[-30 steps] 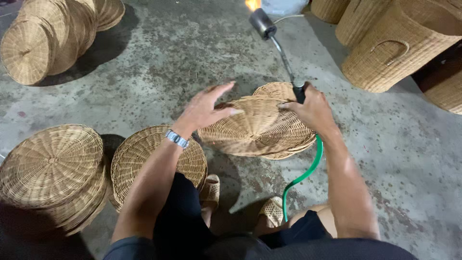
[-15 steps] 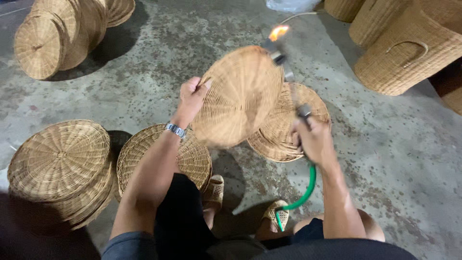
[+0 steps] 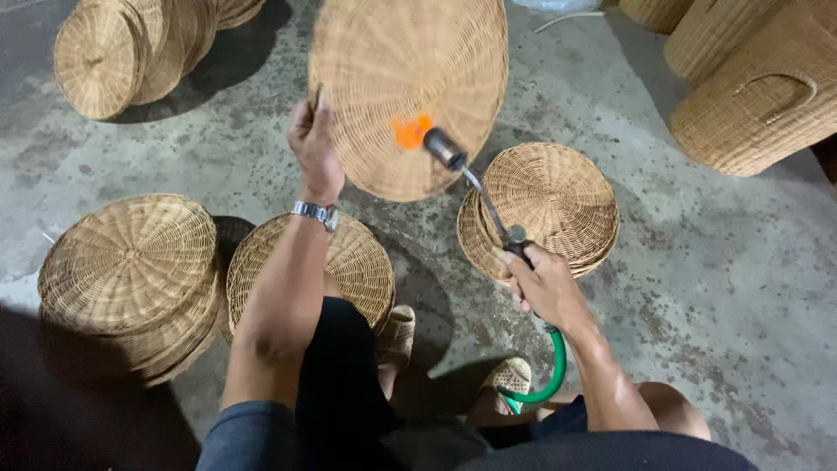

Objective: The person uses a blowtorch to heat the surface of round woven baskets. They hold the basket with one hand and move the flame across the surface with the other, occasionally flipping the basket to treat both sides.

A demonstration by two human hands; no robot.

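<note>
My left hand [image 3: 316, 144] grips the left rim of a round wicker lid [image 3: 410, 87] and holds it up on edge above the concrete floor. My right hand [image 3: 545, 283] is closed on the handle of a gas torch [image 3: 471, 179] with a green hose [image 3: 549, 379]. The torch's metal nozzle points up at the lid's face, and an orange flame [image 3: 410, 131] licks the weave near the lid's middle. A stack of similar wicker lids [image 3: 545, 205] lies on the floor just beyond my right hand.
Two more stacks of round lids [image 3: 131, 270] [image 3: 349, 262] sit by my left arm. Lids lean on edge at the upper left [image 3: 113, 52]. Tall wicker baskets [image 3: 758, 96] stand at the upper right. My sandalled feet [image 3: 506, 379] rest below.
My left hand picked a lid off the stack and raised it upright. The torch swung left from over the stack and its flame now plays on the lifted lid's face.
</note>
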